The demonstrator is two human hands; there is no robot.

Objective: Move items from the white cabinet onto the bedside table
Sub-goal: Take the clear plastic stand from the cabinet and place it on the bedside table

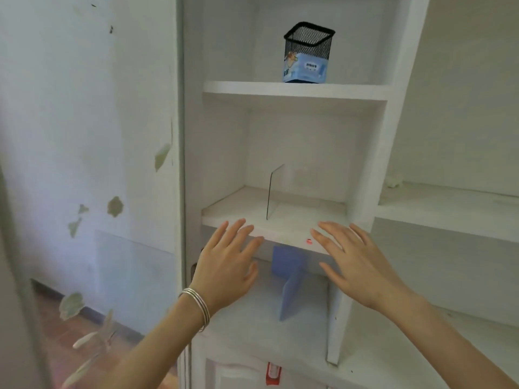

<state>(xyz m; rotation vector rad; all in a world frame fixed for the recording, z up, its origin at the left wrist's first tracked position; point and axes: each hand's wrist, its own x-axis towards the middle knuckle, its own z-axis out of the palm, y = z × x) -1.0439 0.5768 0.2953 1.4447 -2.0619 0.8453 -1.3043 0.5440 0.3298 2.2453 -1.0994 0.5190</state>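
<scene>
1. Pale blue-white wall with peeling paint patches [84,136], far left. It adjoins the cabinet and carries nothing.
2. White cabinet of painted open shelves [295,92]. Holds the task's things. The bedside table is not in view.
3. Left hand [227,262], raised before the middle shelf's front edge. Grip apart, fingers straight and spread, holding nothing; probably poised to reach in.
4. Thin silver bangles [198,306], worn on the left wrist.
5. Clear, thin, upright rectangular sheet [276,192], middle shelf, standing edge-on between the two hands. Judged the likeliest next pick: it is nearest, and both hands flank it.
6. Pale blue upright plastic divider [289,282], on the shelf below, partly hidden behind the hands.
7. Black square wire-mesh pen holder with a blue printed paper band [307,51], upper shelf, upright, well apart from both hands.
8. Right hand [356,265], level with the left. Grip apart, fingers extended, touching nothing as far as can be seen.
</scene>
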